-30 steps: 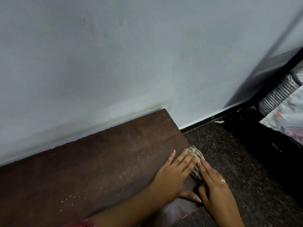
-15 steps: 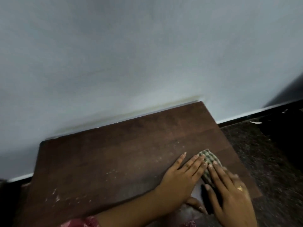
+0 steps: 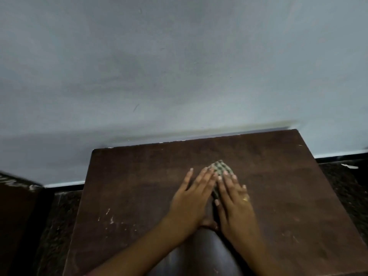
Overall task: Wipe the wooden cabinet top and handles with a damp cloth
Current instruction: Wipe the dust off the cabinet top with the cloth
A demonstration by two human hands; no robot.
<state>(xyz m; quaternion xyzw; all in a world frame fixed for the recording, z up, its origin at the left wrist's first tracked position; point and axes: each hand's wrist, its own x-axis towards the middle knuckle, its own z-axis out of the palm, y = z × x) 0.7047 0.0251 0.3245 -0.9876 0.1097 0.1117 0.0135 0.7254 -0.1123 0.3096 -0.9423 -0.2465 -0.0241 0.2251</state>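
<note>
The dark brown wooden cabinet top point(image 3: 288, 186) fills the lower middle of the view, its back edge against the wall. A small green checked cloth point(image 3: 220, 168) lies near its centre. My left hand point(image 3: 191, 200) and my right hand point(image 3: 234, 204) both press flat on the cloth, fingers together and pointing towards the wall. Only the cloth's far tip and a strip between the hands show. Pale specks point(image 3: 110, 218) dot the wood at the left. A darker sheen point(image 3: 199, 255) spreads on the wood between my forearms. No handles are in view.
A pale grey-blue wall point(image 3: 179, 66) rises straight behind the cabinet. Dark speckled floor point(image 3: 346, 192) lies on both sides. Another dark piece of furniture point(image 3: 14, 206) stands at the far left. A white scrap point(image 3: 349, 166) lies on the floor by the right skirting.
Both hands have slid the cloth from the cabinet top's right edge towards its centre and further back. The view has swung left, so the whole top now shows.
</note>
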